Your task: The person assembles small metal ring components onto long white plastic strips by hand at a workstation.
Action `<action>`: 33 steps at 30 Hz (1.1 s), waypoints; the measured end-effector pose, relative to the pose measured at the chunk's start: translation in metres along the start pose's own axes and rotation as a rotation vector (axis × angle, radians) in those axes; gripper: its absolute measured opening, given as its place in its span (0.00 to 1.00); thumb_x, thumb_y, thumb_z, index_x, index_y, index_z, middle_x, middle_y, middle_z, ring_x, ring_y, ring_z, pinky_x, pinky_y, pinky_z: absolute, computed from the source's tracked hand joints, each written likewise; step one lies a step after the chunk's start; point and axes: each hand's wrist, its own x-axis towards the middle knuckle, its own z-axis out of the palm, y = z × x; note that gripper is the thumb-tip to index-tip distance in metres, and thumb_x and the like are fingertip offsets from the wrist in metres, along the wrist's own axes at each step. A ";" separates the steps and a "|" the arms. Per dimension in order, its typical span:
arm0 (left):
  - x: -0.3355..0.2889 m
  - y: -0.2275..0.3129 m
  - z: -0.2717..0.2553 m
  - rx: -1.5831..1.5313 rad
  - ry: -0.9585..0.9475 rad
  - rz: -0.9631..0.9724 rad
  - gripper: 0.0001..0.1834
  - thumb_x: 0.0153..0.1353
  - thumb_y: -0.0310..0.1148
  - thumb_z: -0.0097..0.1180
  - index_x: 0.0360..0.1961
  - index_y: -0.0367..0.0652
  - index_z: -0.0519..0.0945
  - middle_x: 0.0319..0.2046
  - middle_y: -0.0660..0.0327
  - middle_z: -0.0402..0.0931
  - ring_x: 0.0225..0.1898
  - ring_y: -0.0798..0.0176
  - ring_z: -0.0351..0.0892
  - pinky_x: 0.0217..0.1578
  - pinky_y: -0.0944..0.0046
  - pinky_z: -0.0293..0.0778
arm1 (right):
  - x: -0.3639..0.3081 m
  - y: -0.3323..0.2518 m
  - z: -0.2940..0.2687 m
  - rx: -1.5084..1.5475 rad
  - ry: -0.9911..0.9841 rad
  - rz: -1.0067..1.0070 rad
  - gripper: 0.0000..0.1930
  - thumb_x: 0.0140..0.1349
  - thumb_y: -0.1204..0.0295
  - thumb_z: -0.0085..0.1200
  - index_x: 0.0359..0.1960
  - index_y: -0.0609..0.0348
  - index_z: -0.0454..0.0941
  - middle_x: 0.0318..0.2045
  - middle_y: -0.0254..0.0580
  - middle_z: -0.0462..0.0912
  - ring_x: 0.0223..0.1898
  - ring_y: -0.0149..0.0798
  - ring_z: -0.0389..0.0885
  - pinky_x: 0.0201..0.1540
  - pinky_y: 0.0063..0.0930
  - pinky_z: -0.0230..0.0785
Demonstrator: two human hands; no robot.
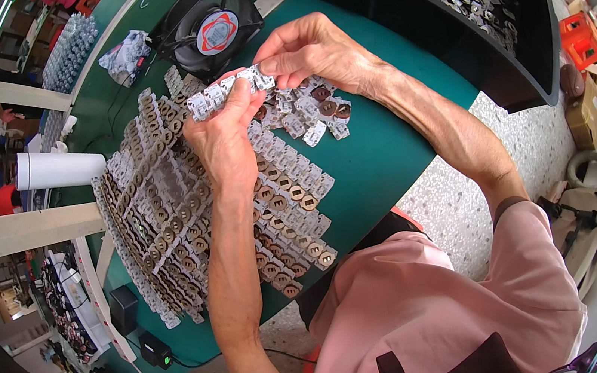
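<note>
A short row of small pale grey parts [210, 101], set side by side, lies in my left hand [226, 132], whose thumb presses on it. At the row's right end, my right hand [307, 53] pinches with thumb and fingertips around one small part [265, 76]; the fingers partly hide it. Below my hands is a loose heap of the same small parts [313, 115], some with round brown discs. Under and left of my left forearm, many long rows of these parts [164, 196] lie stacked on the green table [379, 168].
A black fan [214, 31] stands behind my hands, beside a crumpled plastic bag [127, 56]. A large black bin [500, 54] at the far right holds many loose parts. On the left are a white cylinder [61, 167], a pale frame bar [25, 231] and black power adapters [156, 350] with cables.
</note>
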 end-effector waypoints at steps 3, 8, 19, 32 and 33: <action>0.001 -0.001 -0.002 0.008 -0.018 0.004 0.09 0.54 0.22 0.57 0.36 0.28 0.78 0.33 0.54 0.77 0.32 0.62 0.77 0.39 0.61 0.77 | 0.002 0.000 0.001 0.057 0.018 0.026 0.06 0.52 0.76 0.59 0.31 0.66 0.80 0.24 0.40 0.80 0.24 0.27 0.77 0.28 0.18 0.72; 0.001 0.001 -0.002 0.047 -0.049 0.013 0.09 0.54 0.23 0.57 0.35 0.28 0.78 0.33 0.53 0.78 0.30 0.62 0.77 0.39 0.61 0.77 | 0.003 -0.001 0.001 0.099 0.062 0.067 0.06 0.51 0.79 0.58 0.30 0.68 0.79 0.23 0.43 0.80 0.23 0.29 0.78 0.27 0.18 0.73; -0.009 0.000 0.001 0.419 -0.083 0.183 0.20 0.52 0.22 0.58 0.48 0.29 0.74 0.32 0.59 0.76 0.31 0.68 0.74 0.34 0.69 0.75 | 0.000 0.006 -0.015 0.284 -0.031 0.070 0.10 0.49 0.75 0.60 0.32 0.68 0.79 0.25 0.41 0.81 0.25 0.30 0.79 0.28 0.19 0.74; -0.012 0.002 0.005 0.656 -0.109 0.328 0.17 0.51 0.24 0.60 0.43 0.28 0.77 0.31 0.57 0.77 0.28 0.67 0.74 0.32 0.69 0.72 | -0.009 -0.014 -0.013 0.188 -0.031 0.099 0.07 0.49 0.75 0.61 0.29 0.66 0.80 0.20 0.40 0.79 0.22 0.28 0.77 0.26 0.18 0.72; -0.013 0.003 0.003 0.654 -0.107 0.338 0.17 0.51 0.24 0.60 0.43 0.27 0.77 0.31 0.56 0.77 0.29 0.66 0.75 0.33 0.68 0.73 | -0.013 -0.020 -0.014 0.170 0.019 0.149 0.07 0.49 0.75 0.61 0.29 0.67 0.80 0.21 0.40 0.79 0.22 0.28 0.77 0.26 0.18 0.72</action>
